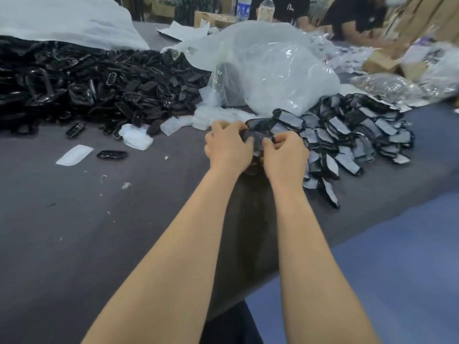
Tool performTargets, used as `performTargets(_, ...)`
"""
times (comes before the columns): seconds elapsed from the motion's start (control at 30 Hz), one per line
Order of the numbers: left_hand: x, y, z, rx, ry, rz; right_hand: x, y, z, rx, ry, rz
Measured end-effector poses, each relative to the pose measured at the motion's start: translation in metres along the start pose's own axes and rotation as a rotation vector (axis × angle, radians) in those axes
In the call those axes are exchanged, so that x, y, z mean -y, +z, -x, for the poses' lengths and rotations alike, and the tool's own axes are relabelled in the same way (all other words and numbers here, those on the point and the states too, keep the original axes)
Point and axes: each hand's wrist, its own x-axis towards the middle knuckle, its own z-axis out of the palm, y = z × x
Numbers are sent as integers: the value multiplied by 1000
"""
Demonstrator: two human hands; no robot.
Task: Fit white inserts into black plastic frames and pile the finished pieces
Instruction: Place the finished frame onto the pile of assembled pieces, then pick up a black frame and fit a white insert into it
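A worker's left hand (227,142) and right hand (285,151) meet over a dark grey table (99,219). Both grip one black frame (258,135) between curled fingers and thumbs, close together at the near edge of the finished pile. Blur and the fingers make it impossible to tell whether the white insert is fully seated in this piece.

To the right, a broad pile of finished pieces (360,135) fans across the table, each black rim showing a pale centre. That pile points to a good run of work already done. To the left and farther back, a much larger heap of empty black frames (87,85) lies partly under a white sheet (62,18), so by the look of it most of the job lies ahead.

Loose white inserts (211,115) lie between the heap and the hands, in front of a crumpled clear plastic bag (273,70). One stray frame (111,154) and one stray insert (74,155) sit apart on the near left of the table. At the far side, people in dark shirts (347,16) work near water bottles (243,8).
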Motion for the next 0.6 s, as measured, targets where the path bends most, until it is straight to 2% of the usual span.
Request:
performTargets(0.13,1,13,-1,-21,-19,-36,-1,1,-5,-16,42,133)
performTargets(0.43,4,14,-1,-44,-44,-90,1,5,-2,-19,46,164)
performTargets(0.53,3,11,2,-60,-38,-15,7,4,1,-48,16,146)
performTargets(0.6,5,1,1,-116,-12,117,14,6,5,-87,-32,123)
